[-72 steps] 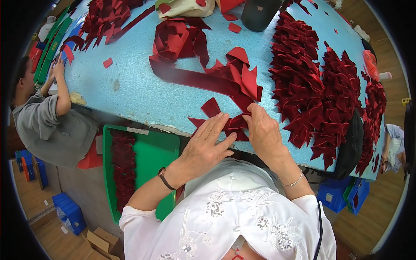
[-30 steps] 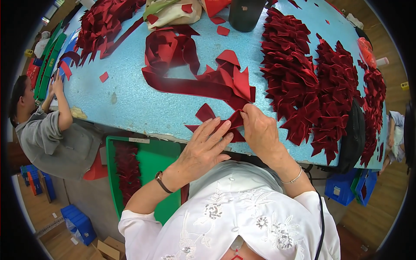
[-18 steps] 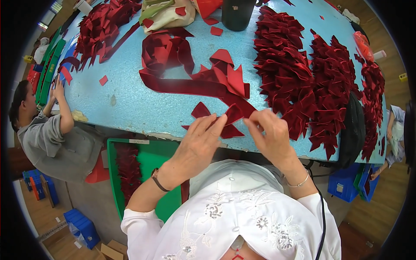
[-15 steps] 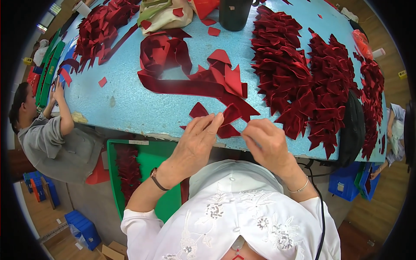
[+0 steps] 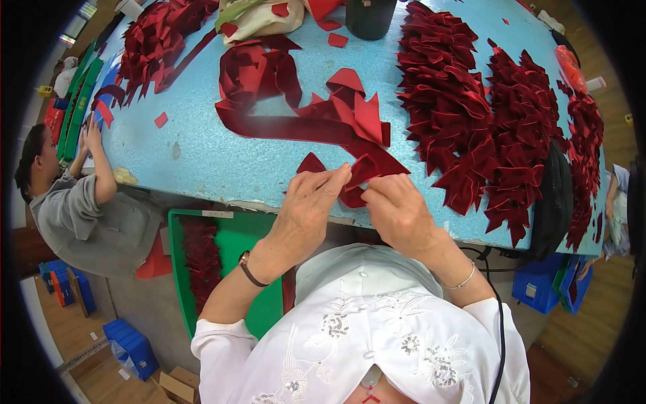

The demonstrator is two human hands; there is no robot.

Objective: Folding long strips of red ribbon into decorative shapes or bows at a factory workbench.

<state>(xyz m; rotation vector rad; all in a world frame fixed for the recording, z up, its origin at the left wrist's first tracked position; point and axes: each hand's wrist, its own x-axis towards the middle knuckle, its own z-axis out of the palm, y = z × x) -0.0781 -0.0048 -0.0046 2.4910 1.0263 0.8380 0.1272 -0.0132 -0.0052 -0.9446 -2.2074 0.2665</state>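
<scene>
Between my hands, at the table's near edge, lies a dark red velvet ribbon bow (image 5: 365,170) with pointed tails and loops. My left hand (image 5: 306,209) is closed, its fingers pressed together against the bow's left side. My right hand (image 5: 404,212) pinches the lower right part of the bow; its fingertips are partly hidden. Just beyond them a long velvet ribbon (image 5: 289,129) runs from a loose coil (image 5: 252,71) toward the bow. Folded ribbon pieces (image 5: 346,111) with a lighter red back rest beside it.
Rows of stacked velvet bows (image 5: 444,87) cover the right of the blue table (image 5: 182,158), near a black bag (image 5: 553,202). A dark cup (image 5: 369,20) and a cloth bag (image 5: 269,23) stand at the back. A green crate (image 5: 252,229) sits below the edge; another person (image 5: 87,202) works at left.
My right hand has moved left and closer to my left hand, its fingers now on the bow. My left hand has shifted slightly. The whole view has tilted a little.
</scene>
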